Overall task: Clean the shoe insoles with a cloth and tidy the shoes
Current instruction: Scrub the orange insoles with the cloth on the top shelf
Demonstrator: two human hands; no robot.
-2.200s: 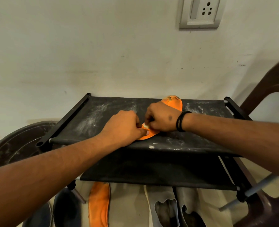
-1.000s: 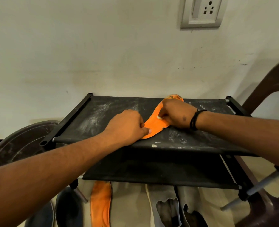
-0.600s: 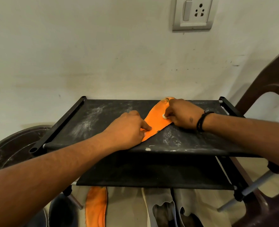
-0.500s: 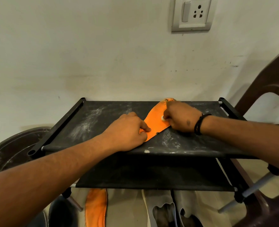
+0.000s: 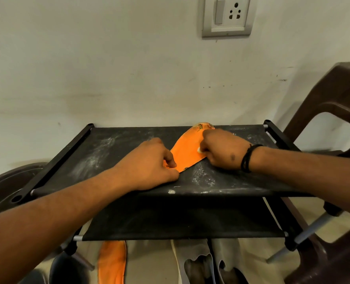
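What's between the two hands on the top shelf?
Head view: only the orange insole spans the gap between left hand and right hand; both touch it.

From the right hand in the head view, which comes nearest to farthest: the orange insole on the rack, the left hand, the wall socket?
1. Orange insole: on the rack top, under the right hand.
2. Left hand: holds the insole's near end.
3. Wall socket: high on the wall.

My left hand (image 5: 149, 165) covers the near end of the orange insole (image 5: 187, 152) at seven o'clock. My right hand's (image 5: 223, 150) grip hides all but a pale speck of the cloth (image 5: 199, 149). At six o'clock the frame's lower edge cuts off a second insole (image 5: 112, 263) and grey shoes (image 5: 200, 263).
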